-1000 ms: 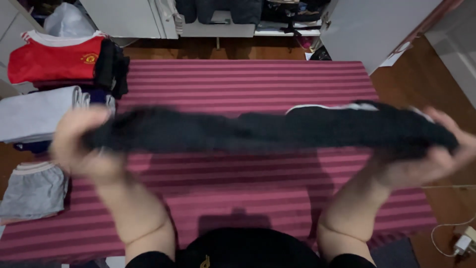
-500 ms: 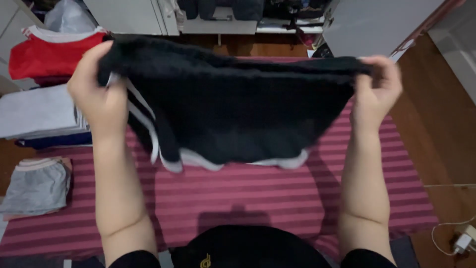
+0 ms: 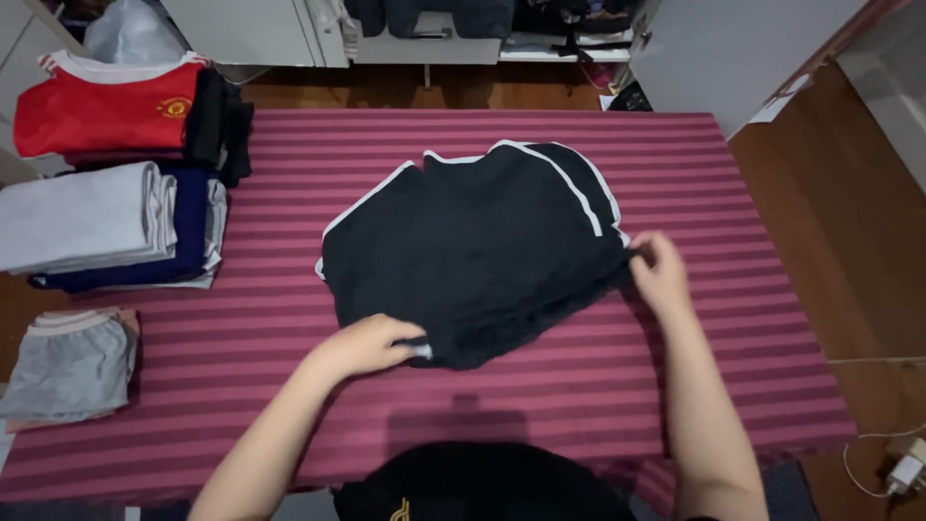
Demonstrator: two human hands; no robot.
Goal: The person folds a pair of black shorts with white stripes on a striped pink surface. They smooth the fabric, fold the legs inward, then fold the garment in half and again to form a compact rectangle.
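A pair of black shorts (image 3: 473, 251) with white piping lies spread flat on the red striped surface (image 3: 540, 405), waistband toward me. My left hand (image 3: 362, 345) pinches the near left corner of the waistband. My right hand (image 3: 658, 272) grips the right end of the waistband, at the shorts' right edge. Both hands rest low on the cloth.
At the left edge stand folded piles: a red shirt with dark clothes (image 3: 106, 111), a grey and navy stack (image 3: 92, 227), and light grey shorts (image 3: 68, 367). Wooden floor lies to the right, with a white charger and cable (image 3: 902, 468). Cabinets stand behind.
The shorts were stretched in the air, then lifted high by the waistband; now they lie flat on the striped surface. Both hands came down and toward me with the waistband.
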